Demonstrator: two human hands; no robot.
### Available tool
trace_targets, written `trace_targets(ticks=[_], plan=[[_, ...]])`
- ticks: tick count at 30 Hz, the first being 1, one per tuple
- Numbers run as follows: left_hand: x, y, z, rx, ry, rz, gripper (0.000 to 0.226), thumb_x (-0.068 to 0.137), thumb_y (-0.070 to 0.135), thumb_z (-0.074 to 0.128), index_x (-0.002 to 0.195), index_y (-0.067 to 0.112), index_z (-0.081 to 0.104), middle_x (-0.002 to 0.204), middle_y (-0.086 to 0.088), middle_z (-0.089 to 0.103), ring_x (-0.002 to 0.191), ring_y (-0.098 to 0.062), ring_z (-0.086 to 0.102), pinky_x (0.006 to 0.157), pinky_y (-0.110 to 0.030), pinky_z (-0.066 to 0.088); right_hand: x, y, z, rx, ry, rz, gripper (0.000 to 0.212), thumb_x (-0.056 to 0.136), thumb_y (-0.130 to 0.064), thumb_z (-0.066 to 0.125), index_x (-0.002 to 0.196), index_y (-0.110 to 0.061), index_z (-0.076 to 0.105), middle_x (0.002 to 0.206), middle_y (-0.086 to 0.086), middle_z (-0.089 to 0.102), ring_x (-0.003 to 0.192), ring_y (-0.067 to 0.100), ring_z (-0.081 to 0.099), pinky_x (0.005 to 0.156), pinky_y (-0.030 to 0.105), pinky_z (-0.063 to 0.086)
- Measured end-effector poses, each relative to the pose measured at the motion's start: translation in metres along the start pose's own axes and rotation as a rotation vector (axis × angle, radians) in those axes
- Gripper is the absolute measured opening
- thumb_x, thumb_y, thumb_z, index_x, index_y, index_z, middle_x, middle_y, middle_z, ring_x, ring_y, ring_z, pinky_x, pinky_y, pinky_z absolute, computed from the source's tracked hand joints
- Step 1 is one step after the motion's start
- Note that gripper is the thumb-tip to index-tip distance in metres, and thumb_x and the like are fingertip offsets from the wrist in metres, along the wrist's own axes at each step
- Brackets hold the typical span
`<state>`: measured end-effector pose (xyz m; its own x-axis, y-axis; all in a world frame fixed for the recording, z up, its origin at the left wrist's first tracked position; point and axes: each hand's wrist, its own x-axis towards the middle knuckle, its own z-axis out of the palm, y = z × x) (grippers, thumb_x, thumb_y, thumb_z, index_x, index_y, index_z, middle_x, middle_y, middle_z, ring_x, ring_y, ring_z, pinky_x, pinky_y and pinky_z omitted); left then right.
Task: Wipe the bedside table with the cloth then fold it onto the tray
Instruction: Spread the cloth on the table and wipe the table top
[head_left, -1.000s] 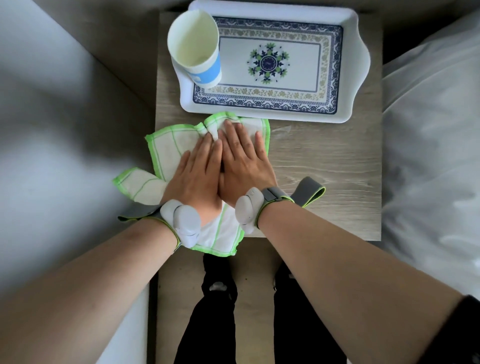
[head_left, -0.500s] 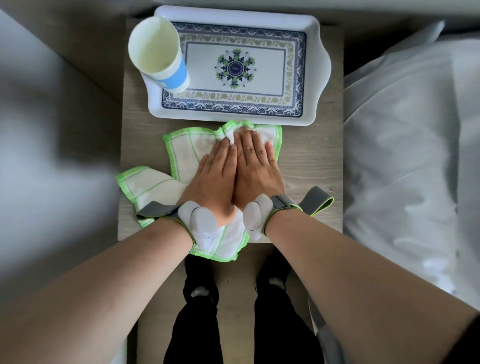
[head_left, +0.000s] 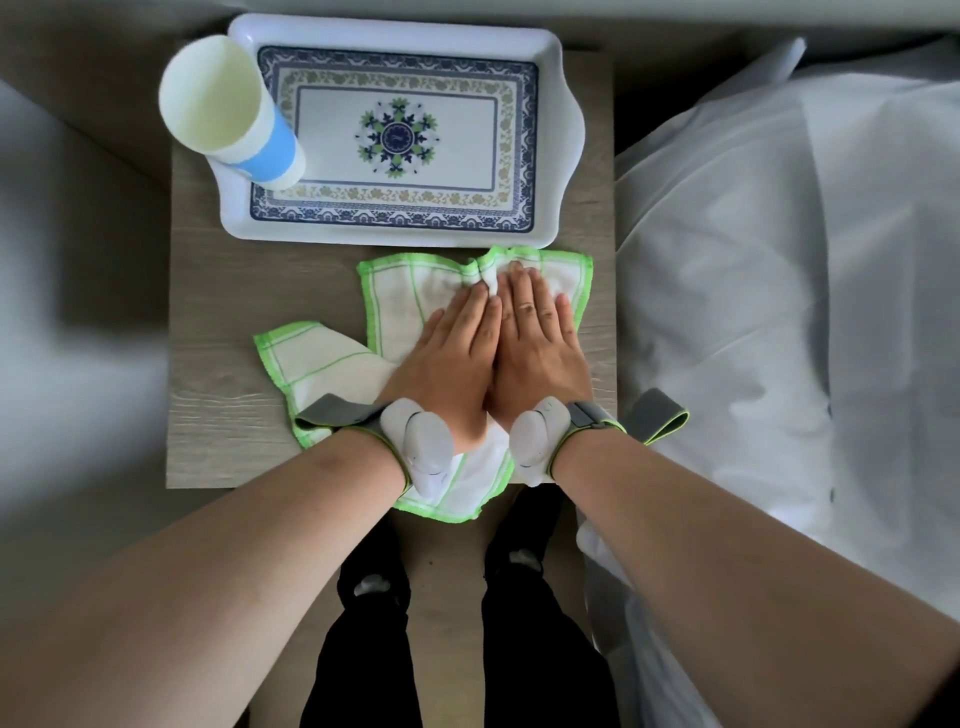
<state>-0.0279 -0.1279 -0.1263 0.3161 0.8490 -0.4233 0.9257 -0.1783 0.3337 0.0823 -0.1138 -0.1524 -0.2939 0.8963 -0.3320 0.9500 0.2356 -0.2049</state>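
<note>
Fingers of the left hand and of the right hand are laid out straight and close together, palms pressed flat side by side on the cloth; nothing is gripped. The cloth is spread in a crumpled shape over the near right part of the bedside table, its far edge just short of the tray and one corner hung over the near edge. Because it is only pressed, not held, the overhanging part could be dragged off the table by a backward stroke. A forward push could shove the tray, and the paper cup on its left corner, tall and probably light, could be tipped. Bunched folds may leave patches unwiped.
</note>
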Motion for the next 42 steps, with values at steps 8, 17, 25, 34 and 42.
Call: trace_targets(ticks=[8,17,25,34,42], plan=[[0.022,0.037,0.008,-0.019,-0.021,0.143,0.071,0.082,0.008,0.035,0.144,0.002,0.001,0.157,-0.014,-0.001,0.145,-0.024,-0.003,0.119,-0.037,0.006,-0.018,0.044,-0.001,-0.026,-0.012,0.128,0.065,0.096,-0.033,0.027,0.147,-0.008,-0.004,0.158,0.009,-0.006,0.145,0.024,-0.01,0.117,0.037,-0.008],[0.004,0.038,0.018,0.028,-0.084,0.264,0.061,0.084,0.013,0.003,0.144,0.006,0.0,0.156,-0.013,-0.004,0.145,-0.022,-0.003,0.118,-0.033,0.002,-0.048,0.029,0.022,0.027,0.014,0.273,0.066,0.094,-0.029,0.03,0.145,-0.005,-0.003,0.156,0.019,0.004,0.144,0.034,0.0,0.116,0.04,0.0],[-0.035,0.024,0.032,-0.027,-0.173,0.374,0.064,0.089,0.001,0.028,0.145,0.008,-0.002,0.157,-0.008,-0.007,0.144,-0.018,-0.007,0.116,-0.029,-0.002,-0.087,-0.001,0.03,0.007,0.132,0.411,0.064,0.086,-0.03,0.023,0.137,0.008,0.033,0.144,0.026,0.037,0.134,0.041,0.033,0.109,0.052,0.022],[-0.078,-0.032,0.04,-0.055,-0.093,0.338,0.065,0.088,-0.003,0.03,0.145,0.009,0.002,0.157,-0.008,-0.001,0.145,-0.02,0.001,0.117,-0.035,0.008,-0.086,-0.062,0.046,-0.044,0.089,0.354,0.062,0.088,-0.029,0.027,0.138,0.007,0.031,0.146,0.025,0.033,0.136,0.04,0.029,0.111,0.052,0.021],[-0.124,-0.114,0.041,-0.054,-0.025,0.162,0.086,0.078,0.006,0.042,0.143,0.017,-0.013,0.15,0.005,-0.019,0.14,-0.007,-0.011,0.114,-0.032,0.001,-0.061,-0.145,0.058,-0.067,0.044,0.189,0.065,0.088,-0.033,0.01,0.142,0.004,0.002,0.154,0.023,0.013,0.143,0.037,0.007,0.115,0.049,0.002]])
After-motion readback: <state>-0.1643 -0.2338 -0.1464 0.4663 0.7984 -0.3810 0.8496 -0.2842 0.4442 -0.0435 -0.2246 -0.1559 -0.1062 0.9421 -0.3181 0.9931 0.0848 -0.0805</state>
